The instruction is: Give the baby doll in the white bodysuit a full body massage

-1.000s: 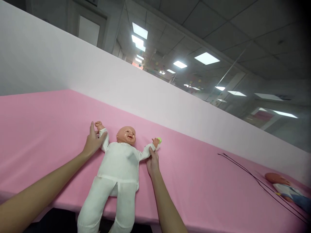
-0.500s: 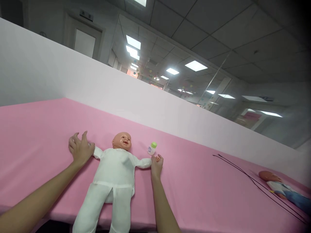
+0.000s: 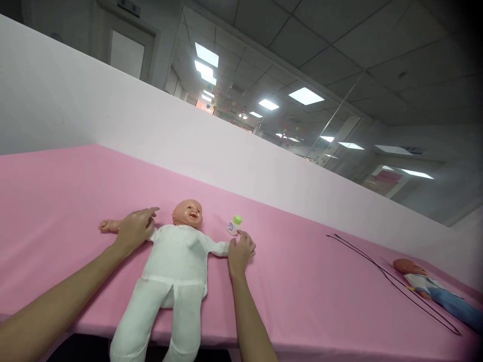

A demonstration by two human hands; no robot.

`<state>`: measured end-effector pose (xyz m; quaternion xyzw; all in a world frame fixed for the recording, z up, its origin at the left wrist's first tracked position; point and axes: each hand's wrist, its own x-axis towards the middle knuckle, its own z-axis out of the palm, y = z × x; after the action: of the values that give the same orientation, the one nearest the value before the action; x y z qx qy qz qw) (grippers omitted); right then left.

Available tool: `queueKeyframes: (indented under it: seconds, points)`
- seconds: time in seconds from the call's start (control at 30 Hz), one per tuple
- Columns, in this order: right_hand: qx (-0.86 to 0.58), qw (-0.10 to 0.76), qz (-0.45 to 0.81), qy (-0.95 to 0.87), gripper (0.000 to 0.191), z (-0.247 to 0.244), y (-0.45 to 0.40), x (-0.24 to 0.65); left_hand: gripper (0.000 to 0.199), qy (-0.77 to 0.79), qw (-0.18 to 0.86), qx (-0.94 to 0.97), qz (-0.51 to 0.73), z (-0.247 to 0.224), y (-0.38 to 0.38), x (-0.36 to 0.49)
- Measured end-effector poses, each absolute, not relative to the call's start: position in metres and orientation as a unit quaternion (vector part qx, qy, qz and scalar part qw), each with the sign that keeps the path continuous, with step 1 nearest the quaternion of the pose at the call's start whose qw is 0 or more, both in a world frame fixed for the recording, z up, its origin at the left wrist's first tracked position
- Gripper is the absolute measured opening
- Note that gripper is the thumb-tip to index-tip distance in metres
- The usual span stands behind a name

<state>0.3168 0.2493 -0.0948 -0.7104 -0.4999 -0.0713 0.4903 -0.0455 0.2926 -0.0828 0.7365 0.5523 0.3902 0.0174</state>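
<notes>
A baby doll (image 3: 175,254) in a white long-sleeved top and white trousers lies on its back, its arms spread out. Over the doll's arm at the left lies my left hand (image 3: 135,232), closed round it by the sleeve end, while the doll's bare forearm (image 3: 110,225) sticks out beyond. At the other sleeve's cuff, my right hand (image 3: 240,254) is wrapped round the doll's other arm, whose hand is mostly hidden. Just behind my right fingers stands a small bottle (image 3: 234,225) with a green cap and a printed label.
A pink-covered table (image 3: 294,281) bears everything. A white partition (image 3: 211,151) runs along its back edge. On the right lie a looped black cord (image 3: 381,271) and a second doll (image 3: 430,286) in blue trousers.
My left hand has moved right, over the doll's arm towards its shoulder, baring the forearm. My right hand has shifted slightly left, up to the cuff. The view has tilted a little.
</notes>
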Motion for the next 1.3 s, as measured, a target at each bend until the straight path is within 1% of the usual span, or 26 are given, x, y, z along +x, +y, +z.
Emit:
queueKeyframes:
  seconds: [0.1,0.17,0.23,0.3,0.4,0.47,0.6,0.67,0.77,0.8,0.87,0.93,1.0,1.07,1.17,1.23,1.3]
  points:
    - [-0.612,0.472,-0.036,-0.633,0.030,-0.083,0.242,0.297,0.045,0.473,0.073,0.809,0.341,-0.081,0.291,-0.041]
    - [-0.556,0.416,0.019,-0.720,0.030,-0.076,0.237,0.284,0.045,0.421,0.091,0.846,0.315,-0.078,0.290,-0.042]
    - [-0.522,0.361,0.058,-0.770,0.030,-0.071,0.232,0.275,0.053,0.389,0.100,0.869,0.289,-0.075,0.290,-0.045]
    - [-0.504,0.336,0.082,-0.791,0.030,-0.067,0.228,0.272,0.067,0.369,0.110,0.884,0.265,-0.073,0.289,-0.051]
    - [-0.497,0.321,0.103,-0.800,0.046,-0.064,0.223,0.275,0.078,0.360,0.122,0.890,0.253,-0.073,0.291,-0.056]
    - [-0.495,0.311,0.108,-0.804,0.056,-0.062,0.222,0.277,0.075,0.354,0.123,0.889,0.264,-0.072,0.291,-0.057]
    - [-0.500,0.309,0.110,-0.802,0.054,-0.062,0.222,0.278,0.055,0.313,0.126,0.900,0.277,-0.067,0.290,-0.055]
    - [-0.505,0.306,0.109,-0.799,0.056,-0.062,0.222,0.277,0.056,0.305,0.126,0.905,0.270,-0.063,0.289,-0.056]
    - [-0.508,0.299,0.111,-0.800,0.063,-0.063,0.221,0.277,0.064,0.308,0.133,0.908,0.253,-0.061,0.287,-0.057]
    - [-0.507,0.298,0.112,-0.801,0.064,-0.063,0.221,0.277,0.063,0.306,0.138,0.908,0.251,-0.061,0.287,-0.058]
    - [-0.504,0.300,0.112,-0.802,0.062,-0.062,0.220,0.277,0.054,0.294,0.144,0.908,0.262,-0.062,0.289,-0.058]
    - [-0.499,0.311,0.104,-0.802,0.058,-0.062,0.221,0.277,0.044,0.290,0.127,0.902,0.294,-0.067,0.293,-0.057]
    - [-0.498,0.316,0.082,-0.804,0.053,-0.065,0.224,0.277,0.040,0.311,0.084,0.885,0.336,-0.075,0.299,-0.054]
    - [-0.510,0.312,0.045,-0.800,0.050,-0.070,0.229,0.276,0.041,0.346,0.035,0.864,0.364,-0.085,0.304,-0.049]
    - [-0.547,0.288,-0.011,-0.786,0.052,-0.081,0.236,0.275,0.044,0.396,-0.021,0.844,0.360,-0.096,0.306,-0.042]
    - [-0.566,0.272,-0.036,-0.778,0.053,-0.087,0.239,0.274,0.045,0.421,-0.042,0.838,0.345,-0.098,0.304,-0.037]
    - [-0.575,0.266,-0.058,-0.772,0.052,-0.091,0.240,0.272,0.046,0.431,-0.042,0.838,0.333,-0.097,0.300,-0.034]
